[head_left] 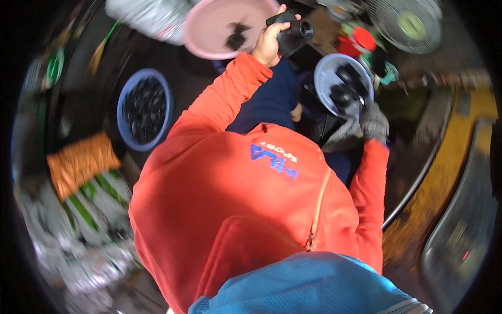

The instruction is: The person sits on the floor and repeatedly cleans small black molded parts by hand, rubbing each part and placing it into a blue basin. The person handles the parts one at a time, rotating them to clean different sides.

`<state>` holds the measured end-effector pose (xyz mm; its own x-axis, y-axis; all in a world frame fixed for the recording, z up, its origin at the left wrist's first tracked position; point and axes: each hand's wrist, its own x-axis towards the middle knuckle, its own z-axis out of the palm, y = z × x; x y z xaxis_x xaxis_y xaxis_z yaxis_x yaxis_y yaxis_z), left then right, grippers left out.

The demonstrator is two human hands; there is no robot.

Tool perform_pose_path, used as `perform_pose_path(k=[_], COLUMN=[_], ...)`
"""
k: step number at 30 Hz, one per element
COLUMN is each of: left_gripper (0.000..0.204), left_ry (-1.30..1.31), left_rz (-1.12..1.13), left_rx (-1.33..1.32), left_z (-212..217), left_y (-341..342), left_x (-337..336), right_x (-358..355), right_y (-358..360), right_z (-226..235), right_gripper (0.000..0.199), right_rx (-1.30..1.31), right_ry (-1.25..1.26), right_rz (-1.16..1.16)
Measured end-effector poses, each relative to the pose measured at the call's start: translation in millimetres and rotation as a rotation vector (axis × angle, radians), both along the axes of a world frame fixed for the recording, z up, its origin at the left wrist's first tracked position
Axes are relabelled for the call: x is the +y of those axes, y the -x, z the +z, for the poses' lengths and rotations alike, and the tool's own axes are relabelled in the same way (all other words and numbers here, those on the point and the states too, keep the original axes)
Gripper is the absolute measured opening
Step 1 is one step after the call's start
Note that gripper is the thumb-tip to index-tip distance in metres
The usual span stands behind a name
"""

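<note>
In my bare left hand (267, 46) is a black moulded part (296, 38) with a round end, gripped between thumb and fingers above the pink basin (194, 32). Some dark pieces (236, 39) lie in that basin. My right hand (374, 124), in a grey knitted glove, is at the near rim of a pale blue bowl (325, 78). Black rounded parts (345, 94) lie inside the bowl, close to the gloved fingers. Blur hides those fingers, and I cannot tell whether they hold anything.
To the left stands a blue basin (122, 112) full of small black pieces (145, 110). An orange package (83, 162) lies by plastic bags (97, 230). A red-lidded container (363, 39) and a fan (410, 25) stand far right. A yellow-brown edge (434, 188) runs along the right.
</note>
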<state>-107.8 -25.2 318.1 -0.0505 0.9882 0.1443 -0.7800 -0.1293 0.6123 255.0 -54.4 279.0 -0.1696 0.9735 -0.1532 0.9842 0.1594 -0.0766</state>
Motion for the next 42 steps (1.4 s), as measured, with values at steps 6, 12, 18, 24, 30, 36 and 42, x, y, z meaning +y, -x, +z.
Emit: perform_pose_path(k=[6,12,18,24,30,36,42], left_gripper=[0.032,0.055,0.084,0.067,0.046,0.046,0.078], left_ry=[0.843,1.311,0.996,1.027,0.340,-0.131,0.146], left_rz=[0.558,1.190,1.614,0.900,0.517,-0.532,-0.467], left_rx=[0.087,0.106,-0.073,0.449,0.518,1.342,1.526], left_z=[-130.1,-253.5,-223.3,-175.9,-114.3,-148.9,-235.0], left_y=[149.6,263.3,389.1,306.2,56.1,-143.6,-215.0], left_x=[-104.5,-245.7,-254.9,-117.8,22.5,69.2,73.1], right_x=[-7.8,1.7,-9.5,-26.6,-31.3,-25.4,-27.3], right_y=[-12.2,-23.2,-22.9,-24.2,-31.6,-27.5,-23.1], right_z=[-61.2,-69.7,-72.8,-30.9,-35.9,-28.0,-18.3], right_gripper=[0.041,0.044,0.039,0.035,0.029,0.019,0.011], right_rx=[0.075,0.383,0.580,0.228,1.063,1.755,2.006], right_ry=[0.021,0.517,0.252,-0.061,0.084,-0.062,0.199], right_rz=[0.329,-0.234,0.003,0.470,-0.255,-1.087,-0.983])
